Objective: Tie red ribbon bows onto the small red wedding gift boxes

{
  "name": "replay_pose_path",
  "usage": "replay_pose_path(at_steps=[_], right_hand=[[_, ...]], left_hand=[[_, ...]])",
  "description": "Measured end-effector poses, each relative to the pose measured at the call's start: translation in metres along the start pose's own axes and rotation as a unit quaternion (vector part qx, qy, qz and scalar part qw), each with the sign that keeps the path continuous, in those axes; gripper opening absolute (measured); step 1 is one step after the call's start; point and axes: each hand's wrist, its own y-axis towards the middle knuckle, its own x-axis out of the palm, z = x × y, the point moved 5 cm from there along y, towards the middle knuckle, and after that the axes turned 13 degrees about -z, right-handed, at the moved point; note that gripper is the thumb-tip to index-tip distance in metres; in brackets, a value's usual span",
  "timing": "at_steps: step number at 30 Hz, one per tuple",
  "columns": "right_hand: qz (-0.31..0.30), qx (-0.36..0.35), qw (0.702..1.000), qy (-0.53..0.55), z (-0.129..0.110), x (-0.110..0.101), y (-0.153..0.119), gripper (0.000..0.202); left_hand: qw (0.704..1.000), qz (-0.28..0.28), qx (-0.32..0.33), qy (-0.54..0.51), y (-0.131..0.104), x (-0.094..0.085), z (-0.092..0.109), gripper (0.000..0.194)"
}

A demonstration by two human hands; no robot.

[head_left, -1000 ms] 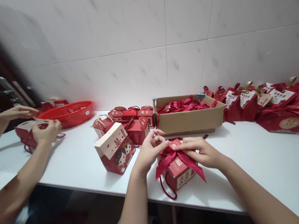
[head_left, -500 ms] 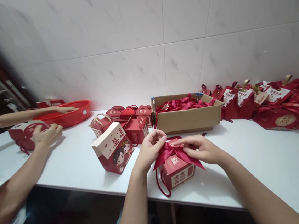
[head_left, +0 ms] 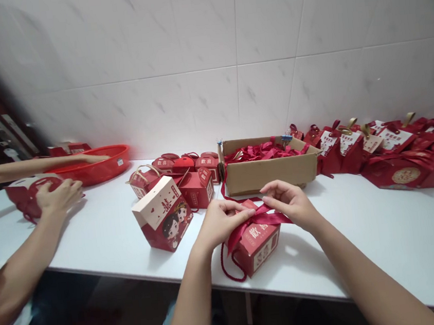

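Observation:
A small red gift box (head_left: 260,246) with pale lettering lies near the table's front edge, a dark red cord loop hanging at its left. Across its top runs a red satin ribbon (head_left: 264,218) in a bow. My left hand (head_left: 227,221) is closed on the ribbon's knot, thumb pressed down over the box top. On the other side, my right hand (head_left: 289,201) pinches part of the ribbon between thumb and forefinger, the other fingers curled loosely. Just left stands a tilted red and cream box (head_left: 164,214) with two cartoon figures.
Behind the hands sits a cardboard box (head_left: 270,173) of red ribbons. Several red boxes (head_left: 196,188) stand left of it; finished-looking red packages (head_left: 404,171) line the right. A co-worker's hand (head_left: 59,194) holds a box beside a red basin (head_left: 114,163).
My right hand has shifted up and back, pulling ribbon rightward off the box front. My left hand has moved down and right, its thumb now on the knot. The box has turned slightly.

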Motion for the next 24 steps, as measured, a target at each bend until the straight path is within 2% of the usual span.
replay_pose_path(at_steps=[4,14,16,19,22,24], right_hand=[[0.024,0.001,1.0,0.005,0.002,-0.001,0.002,0.027],[0.098,0.001,0.995,0.002,0.007,-0.012,0.002,0.035],[0.113,-0.004,0.994,0.004,0.009,-0.013,0.003,0.036],[0.103,0.01,0.994,-0.013,0.012,-0.013,0.004,0.035],[0.098,0.02,0.994,-0.04,0.011,-0.015,0.003,0.036],[0.124,0.008,0.991,-0.048,0.009,-0.02,0.001,0.037]], left_hand=[[0.999,-0.038,0.012,0.029,-0.003,0.0,0.003,0.029],[0.997,-0.06,0.0,0.053,-0.003,0.001,0.008,0.029],[0.997,-0.054,0.009,0.053,-0.004,0.0,0.011,0.025],[0.997,-0.052,0.04,0.047,-0.009,-0.005,0.016,0.022],[0.994,-0.072,0.079,0.031,-0.014,-0.012,0.017,0.027],[0.992,-0.087,0.09,0.026,-0.016,-0.015,0.016,0.028]])
